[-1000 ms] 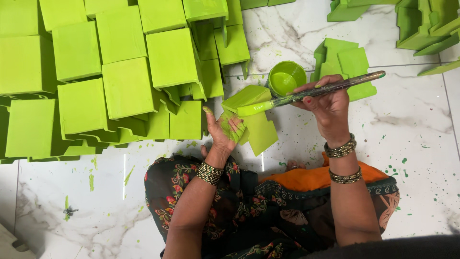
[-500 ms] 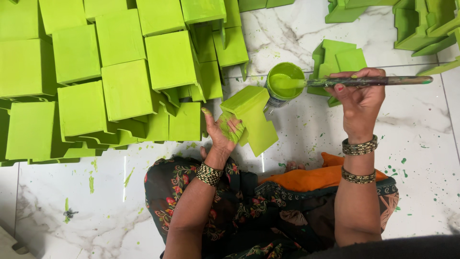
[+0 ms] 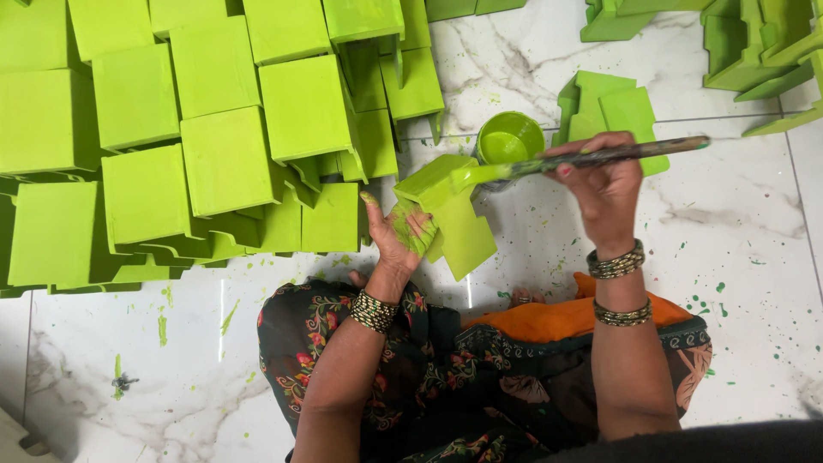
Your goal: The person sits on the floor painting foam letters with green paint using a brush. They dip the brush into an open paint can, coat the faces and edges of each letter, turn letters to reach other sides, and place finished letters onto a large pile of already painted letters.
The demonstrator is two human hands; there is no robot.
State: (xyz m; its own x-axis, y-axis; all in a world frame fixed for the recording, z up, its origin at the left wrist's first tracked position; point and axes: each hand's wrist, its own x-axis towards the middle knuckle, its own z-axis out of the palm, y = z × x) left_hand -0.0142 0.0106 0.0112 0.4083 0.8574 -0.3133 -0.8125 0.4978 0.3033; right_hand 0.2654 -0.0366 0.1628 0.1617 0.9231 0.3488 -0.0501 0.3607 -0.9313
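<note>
The left hand [image 3: 401,233], its fingers smeared with green paint, is closed around the underside of a small green-painted wooden piece [image 3: 446,210], holding it tilted above the white marble floor [image 3: 737,231] just in front of the person's lap. The right hand [image 3: 604,184] is wrapped shut around the handle of a paintbrush [image 3: 583,159], which lies nearly level; its green-loaded bristles touch the top face of the wooden piece. Just beyond the wooden piece, between it and the paintbrush handle, stands a small round cup of green paint [image 3: 509,137] on the floor. To the left of the wooden piece a large crowd of painted green boxes [image 3: 223,137] lies packed close together. To the right of the cup sits a small stack of green pieces [image 3: 613,103], and further green pieces [image 3: 754,39] lie well beyond it. Green specks dot the floor near the right forearm.
</note>
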